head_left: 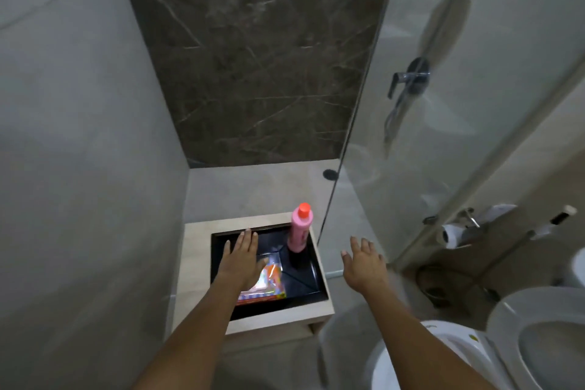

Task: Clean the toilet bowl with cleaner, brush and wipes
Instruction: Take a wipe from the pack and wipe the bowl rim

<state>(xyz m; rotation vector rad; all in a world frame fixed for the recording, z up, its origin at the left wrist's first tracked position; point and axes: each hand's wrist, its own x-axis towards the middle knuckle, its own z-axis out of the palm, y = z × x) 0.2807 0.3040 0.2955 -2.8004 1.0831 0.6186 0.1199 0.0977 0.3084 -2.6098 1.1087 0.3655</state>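
1. Nearest the camera, two bare forearms reach up from the bottom edge of the frame.
2. The left hand [242, 255], fingers straight and held close together, hovers palm-down over a low pale wooden counter with a black recessed top [202, 263], lower centre.
3. The right hand [364, 263], fingers straight and slightly spread, holds nothing; it hangs to the right of the counter, beside the edge of the clear glass shower screen [411, 136].
4. A pink plastic cleaner bottle with an orange-red cap [300, 228] stands upright at the recess's far right corner.
5. A bright, multicoloured flat packet [269, 285] lies in the recess, partly under the left hand.
6. The white toilet bowl with raised seat [522, 326] fills the lower right corner.
7. A white toilet-paper roll [451, 234] hangs at mid right.
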